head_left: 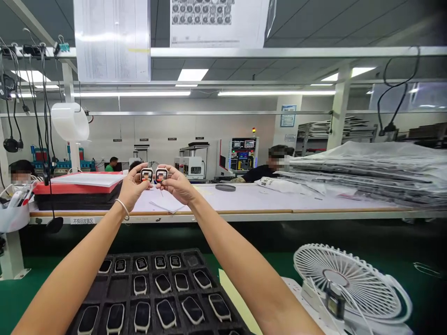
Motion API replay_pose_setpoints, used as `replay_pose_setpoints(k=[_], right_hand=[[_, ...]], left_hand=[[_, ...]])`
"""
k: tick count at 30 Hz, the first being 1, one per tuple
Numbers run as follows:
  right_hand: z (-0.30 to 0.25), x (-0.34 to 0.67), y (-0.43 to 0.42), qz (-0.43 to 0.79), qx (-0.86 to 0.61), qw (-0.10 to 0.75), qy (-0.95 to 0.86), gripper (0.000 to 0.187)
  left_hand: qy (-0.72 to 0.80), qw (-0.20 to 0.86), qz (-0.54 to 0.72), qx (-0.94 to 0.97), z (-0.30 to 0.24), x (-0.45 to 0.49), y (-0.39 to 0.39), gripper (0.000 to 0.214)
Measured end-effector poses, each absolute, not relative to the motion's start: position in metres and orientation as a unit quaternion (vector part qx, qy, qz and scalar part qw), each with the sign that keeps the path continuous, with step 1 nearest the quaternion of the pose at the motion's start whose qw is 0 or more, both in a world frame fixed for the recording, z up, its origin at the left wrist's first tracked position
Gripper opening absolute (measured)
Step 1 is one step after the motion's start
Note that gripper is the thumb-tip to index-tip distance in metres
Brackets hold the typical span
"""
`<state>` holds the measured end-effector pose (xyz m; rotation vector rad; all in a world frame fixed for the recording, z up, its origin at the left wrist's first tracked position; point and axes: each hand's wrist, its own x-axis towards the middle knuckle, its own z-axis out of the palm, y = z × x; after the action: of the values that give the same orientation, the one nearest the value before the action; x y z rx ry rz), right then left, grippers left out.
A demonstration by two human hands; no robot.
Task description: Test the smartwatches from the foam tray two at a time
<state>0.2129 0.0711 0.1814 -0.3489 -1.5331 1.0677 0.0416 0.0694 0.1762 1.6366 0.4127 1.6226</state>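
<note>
With both arms stretched forward, I hold two small smartwatch bodies side by side above the far shelf. My left hand (133, 185) is closed on one smartwatch (146, 175), thumb below and fingers above. My right hand (179, 183) pinches the other smartwatch (161, 175) by its edges. Both screens are lit and face me. Beneath my forearms lies a black foam tray (120, 289) with rows of compartments. Most compartments hold a smartwatch with a dark screen, such as this watch (166, 312); several in the nearer rows lie tilted.
A white fan (349, 284) lies at the right of the green bench. The raised shelf (244, 197) carries stacked red and black trays (77, 188) at left and piled wrapped sheets (366, 177) at right. Black cables (45, 116) hang at left. A co-worker (267, 165) sits beyond the shelf.
</note>
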Motion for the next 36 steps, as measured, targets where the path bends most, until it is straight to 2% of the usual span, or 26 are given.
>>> replay_pose_setpoints(k=[22, 26, 30, 36], right_hand=[[0.171, 0.214, 0.057, 0.451, -0.151, 0.554, -0.683, 0.048], [0.133, 0.209, 0.046, 0.493, -0.161, 0.55, -0.655, 0.05], [0.071, 0.199, 0.022, 0.561, -0.193, 0.539, -0.598, 0.05], [-0.003, 0.187, -0.031, 0.659, -0.245, 0.48, -0.525, 0.041]], left_hand=[[0.165, 0.39, 0.639, 0.643, 0.161, 0.039, 0.062, 0.067], [0.19, 0.442, 0.606, 0.634, 0.129, 0.03, 0.043, 0.069], [0.273, 0.497, 0.55, 0.613, 0.081, 0.016, 0.01, 0.067], [0.376, 0.564, 0.466, 0.569, 0.017, -0.006, -0.039, 0.053]])
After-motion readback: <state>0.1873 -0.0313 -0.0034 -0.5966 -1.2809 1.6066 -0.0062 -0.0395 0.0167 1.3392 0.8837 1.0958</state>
